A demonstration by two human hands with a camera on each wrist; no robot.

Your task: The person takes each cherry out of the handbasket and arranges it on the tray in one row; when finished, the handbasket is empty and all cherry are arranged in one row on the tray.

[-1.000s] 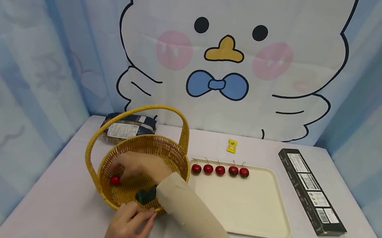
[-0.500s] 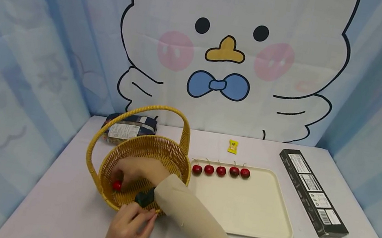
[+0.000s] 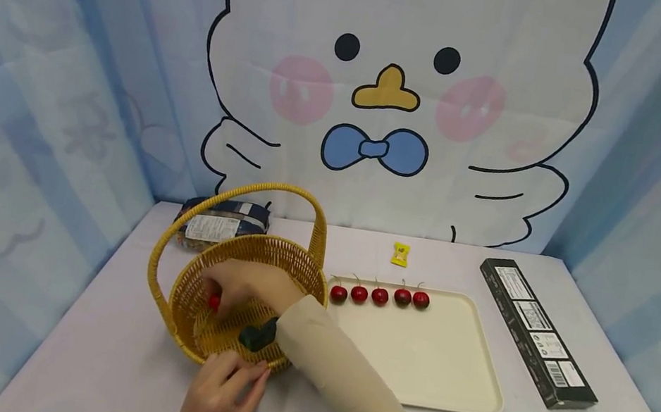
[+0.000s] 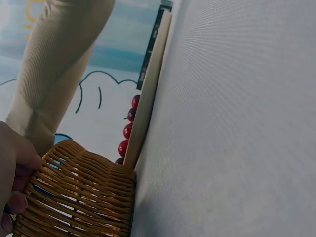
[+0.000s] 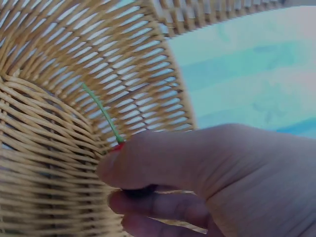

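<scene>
My right hand (image 3: 245,282) is inside the yellow wicker basket (image 3: 263,246), pinching a red cherry (image 3: 215,302) between thumb and fingers. In the right wrist view the cherry's green stem (image 5: 102,113) sticks up past the thumb, and most of the fruit is hidden by the hand. My left hand (image 3: 226,390) grips the basket's near rim; the left wrist view shows its fingertips (image 4: 19,202) at the woven edge. To the basket's right, several cherries (image 3: 379,297) with stems stand in a row along the far edge of a cream tray (image 3: 410,360).
A dark blue package (image 3: 215,224) lies behind the basket, under its tall arched handle (image 3: 243,187). At the back is a small yellow wrapped candy (image 3: 400,254). A long black box (image 3: 539,333) lies right of the tray. A dark green thing (image 3: 258,334) shows beside the right cuff.
Inside the basket, my right hand has taken hold of the cherry and lifted it slightly up and to the right. My left hand stays at the rim.
</scene>
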